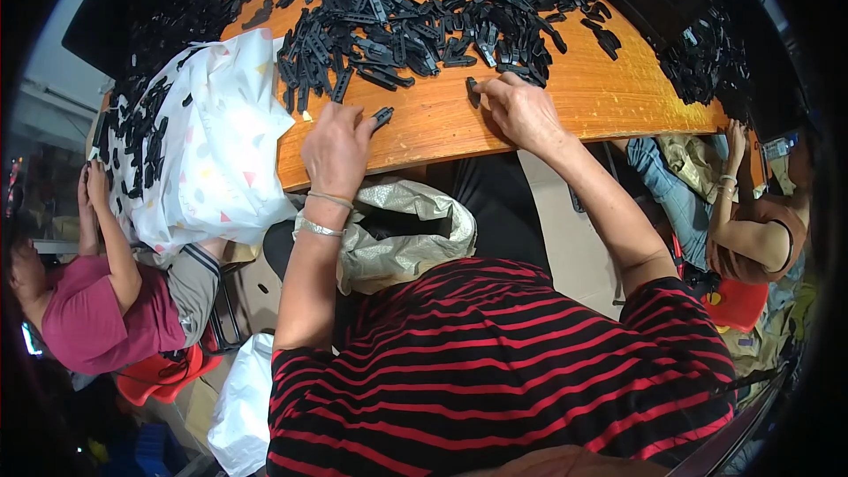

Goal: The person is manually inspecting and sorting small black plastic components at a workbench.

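Observation:
Over the near part of the wooden table (424,119), my left hand (336,148) has its fingers closed on a small black plastic piece (382,117), slim with slots in it. To its right, my right hand (523,113) pinches another black plastic piece (473,91) between thumb and fingertips, just above or on the tabletop; I cannot tell which. Beyond both hands spreads a large heap of similar black plastic pieces (380,13). An open woven sack (397,261) sits in my lap below the table edge, its inside dark.
A white patterned plastic sheet (216,124) covers the table's left side, with black pieces on it. A person in a maroon shirt (119,309) works at the left, another in a brown top (760,234) at the right. A white bag (243,402) stands on the floor.

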The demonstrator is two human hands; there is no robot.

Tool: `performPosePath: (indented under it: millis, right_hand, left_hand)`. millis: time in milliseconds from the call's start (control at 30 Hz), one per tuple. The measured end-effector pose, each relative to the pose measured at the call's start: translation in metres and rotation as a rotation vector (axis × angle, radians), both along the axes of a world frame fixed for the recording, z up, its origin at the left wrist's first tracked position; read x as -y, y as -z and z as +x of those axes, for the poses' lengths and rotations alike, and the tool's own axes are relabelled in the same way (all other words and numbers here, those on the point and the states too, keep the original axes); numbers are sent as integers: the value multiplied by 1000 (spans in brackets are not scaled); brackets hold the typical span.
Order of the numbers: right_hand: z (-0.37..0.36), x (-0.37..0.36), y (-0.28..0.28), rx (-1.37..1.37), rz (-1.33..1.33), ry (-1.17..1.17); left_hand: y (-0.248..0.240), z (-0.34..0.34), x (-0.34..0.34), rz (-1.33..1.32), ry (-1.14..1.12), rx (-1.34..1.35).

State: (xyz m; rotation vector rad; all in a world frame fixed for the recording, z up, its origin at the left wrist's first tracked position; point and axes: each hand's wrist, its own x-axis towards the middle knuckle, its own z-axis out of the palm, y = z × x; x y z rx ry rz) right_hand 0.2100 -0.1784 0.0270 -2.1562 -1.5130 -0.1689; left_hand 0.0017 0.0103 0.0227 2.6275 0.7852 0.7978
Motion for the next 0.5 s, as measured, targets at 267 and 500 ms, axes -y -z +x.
performPosePath:
  millis: [267, 500]
  right_hand:
    - [-11, -28, -1, -4, -103, 215]
    - [-13, -24, -16, -195, -105, 130]
  left_hand:
    - [6, 10, -2, 213, 80, -133]
    - [3, 7, 0, -814, 166, 234]
